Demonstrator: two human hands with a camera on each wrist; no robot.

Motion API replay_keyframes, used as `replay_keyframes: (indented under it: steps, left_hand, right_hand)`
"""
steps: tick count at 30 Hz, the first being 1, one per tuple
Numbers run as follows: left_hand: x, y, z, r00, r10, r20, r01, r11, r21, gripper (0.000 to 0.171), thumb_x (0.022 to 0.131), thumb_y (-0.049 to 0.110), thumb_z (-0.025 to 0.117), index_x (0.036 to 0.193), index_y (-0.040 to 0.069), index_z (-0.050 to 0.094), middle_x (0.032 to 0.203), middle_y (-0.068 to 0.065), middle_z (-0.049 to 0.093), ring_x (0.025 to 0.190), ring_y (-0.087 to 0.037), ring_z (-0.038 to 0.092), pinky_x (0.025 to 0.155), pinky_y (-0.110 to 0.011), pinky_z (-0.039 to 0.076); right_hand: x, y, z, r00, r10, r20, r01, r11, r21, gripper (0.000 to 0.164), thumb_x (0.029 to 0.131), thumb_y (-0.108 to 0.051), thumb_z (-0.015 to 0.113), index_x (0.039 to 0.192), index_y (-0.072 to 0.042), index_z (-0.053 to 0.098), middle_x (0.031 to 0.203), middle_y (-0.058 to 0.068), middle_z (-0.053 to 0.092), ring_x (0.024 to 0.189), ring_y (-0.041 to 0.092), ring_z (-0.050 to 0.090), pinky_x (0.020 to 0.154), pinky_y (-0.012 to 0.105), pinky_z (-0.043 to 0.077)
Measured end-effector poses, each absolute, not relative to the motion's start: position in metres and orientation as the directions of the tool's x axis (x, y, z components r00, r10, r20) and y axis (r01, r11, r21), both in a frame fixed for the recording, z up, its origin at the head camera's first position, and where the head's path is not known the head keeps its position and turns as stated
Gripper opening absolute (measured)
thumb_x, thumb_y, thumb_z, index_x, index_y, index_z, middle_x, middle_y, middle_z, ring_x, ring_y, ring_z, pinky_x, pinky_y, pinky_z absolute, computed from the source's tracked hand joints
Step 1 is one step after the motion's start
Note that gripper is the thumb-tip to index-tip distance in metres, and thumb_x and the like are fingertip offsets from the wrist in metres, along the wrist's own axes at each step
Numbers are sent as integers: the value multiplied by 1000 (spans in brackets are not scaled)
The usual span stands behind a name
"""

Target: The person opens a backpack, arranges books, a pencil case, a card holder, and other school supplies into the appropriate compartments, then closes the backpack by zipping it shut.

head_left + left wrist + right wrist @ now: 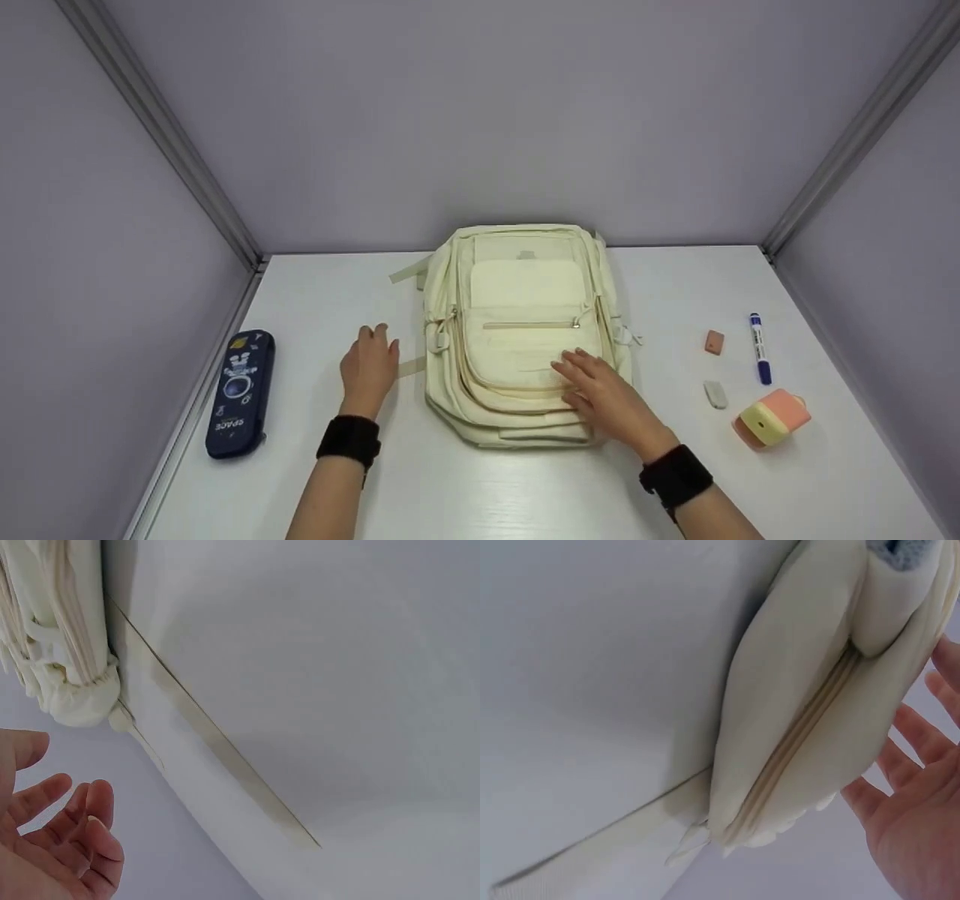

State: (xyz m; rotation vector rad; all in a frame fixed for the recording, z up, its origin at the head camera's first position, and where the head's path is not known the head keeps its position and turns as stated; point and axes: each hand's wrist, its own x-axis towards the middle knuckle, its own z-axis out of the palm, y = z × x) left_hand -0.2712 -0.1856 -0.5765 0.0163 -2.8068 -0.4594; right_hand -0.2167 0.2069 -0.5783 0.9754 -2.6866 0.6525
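Observation:
A cream backpack (pixel 525 285) lies flat on the white table, its zipped front pocket facing up. My right hand (pixel 611 397) is over the lower right of the pack with its fingers spread, fingertips right at the front pocket. In the right wrist view that hand (pixel 922 802) is beside the bag's side (pixel 802 690), holding nothing. To the left of the pack, my left hand (pixel 369 371) hovers near a loose strap (pixel 412 367). Seen from the left wrist, its fingers (pixel 105 847) are loosely bent around nothing, and the strap (pixel 217 742) stretches across the tabletop.
A navy pencil case (pixel 241 394) with a space print lies at the far left. On the right are a pink eraser (pixel 714 343), a grey-white eraser (pixel 715 394), a blue marker (pixel 760 349) and a pink-and-yellow sharpener (pixel 771 420). Panels enclose the table's back and sides.

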Motion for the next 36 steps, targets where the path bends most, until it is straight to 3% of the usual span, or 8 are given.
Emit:
replay_keyframes:
  steps: [6, 10, 15, 18, 23, 28, 33, 36]
  left_hand:
    - [-244, -215, -582, -943, -63, 326, 41, 953, 300, 33, 94, 18, 67, 117, -5, 65, 102, -24, 60, 82, -36, 64, 66, -49, 51]
    - [-231, -228, -587, -939, -68, 337, 44, 948, 314, 36, 93, 21, 68, 120, -3, 65, 111, -26, 59, 94, -41, 63, 75, -54, 48]
    - [-216, -259, -589, -923, -163, 348, -45, 946, 321, 41, 92, 21, 68, 125, -2, 61, 122, -32, 52, 111, -49, 53, 90, -63, 39]
    - [-207, -281, -587, -908, -245, 339, -123, 931, 343, 45, 91, 20, 68, 128, -3, 58, 127, -35, 46, 117, -52, 45, 96, -68, 31]
    - [-194, -311, -583, -901, -369, 227, -261, 881, 394, 57, 91, 28, 68, 137, -1, 50, 134, -42, 34, 128, -59, 29, 100, -76, 14]
    - [-184, -333, -585, -893, -448, 40, -386, 810, 441, 73, 93, 35, 64, 150, 3, 32, 141, -47, 17, 134, -63, 11, 98, -80, 2]
    - [-181, -339, -592, -879, -476, -38, -432, 758, 489, 75, 93, 31, 61, 152, 3, 26, 141, -49, 8, 135, -65, 4, 97, -80, 3]
    - [-180, -339, -594, -861, -508, -25, -452, 741, 496, 72, 93, 25, 61, 151, 2, 26, 141, -50, 8, 134, -65, 5, 99, -78, 7]
  right_hand:
    - [-227, 222, -581, -795, -545, 267, -607, 717, -342, 63, 91, -28, 72, 147, -11, 47, 152, 16, 39, 141, 38, 30, 109, 59, 26]
    - [-236, 223, -581, -802, -557, 217, -597, 734, -323, 66, 93, -34, 68, 149, -13, 43, 155, 13, 34, 143, 35, 26, 109, 61, 24]
    - [-249, 224, -583, -771, -612, 177, -636, 726, -261, 69, 93, -38, 65, 152, -13, 38, 157, 13, 29, 144, 35, 25, 108, 62, 24]
    - [-254, 229, -582, -750, -643, 157, -657, 695, -292, 73, 92, -39, 67, 152, -12, 36, 159, 13, 26, 144, 36, 22, 110, 61, 22]
    - [-260, 236, -581, -729, -667, 152, -670, 651, -357, 76, 89, -39, 72, 152, -13, 37, 159, 13, 25, 145, 37, 21, 112, 58, 18]
    - [-261, 238, -585, -728, -669, 153, -676, 661, -327, 65, 94, -41, 63, 151, -19, 41, 160, 9, 24, 146, 32, 20, 112, 54, 24]
    - [-258, 237, -585, -746, -643, 174, -660, 678, -323, 51, 98, -40, 57, 146, -23, 49, 159, 5, 28, 145, 28, 24, 103, 52, 39]
    - [-257, 237, -583, -752, -632, 188, -653, 675, -342, 47, 99, -37, 56, 143, -21, 53, 156, 6, 34, 143, 30, 29, 100, 54, 40]
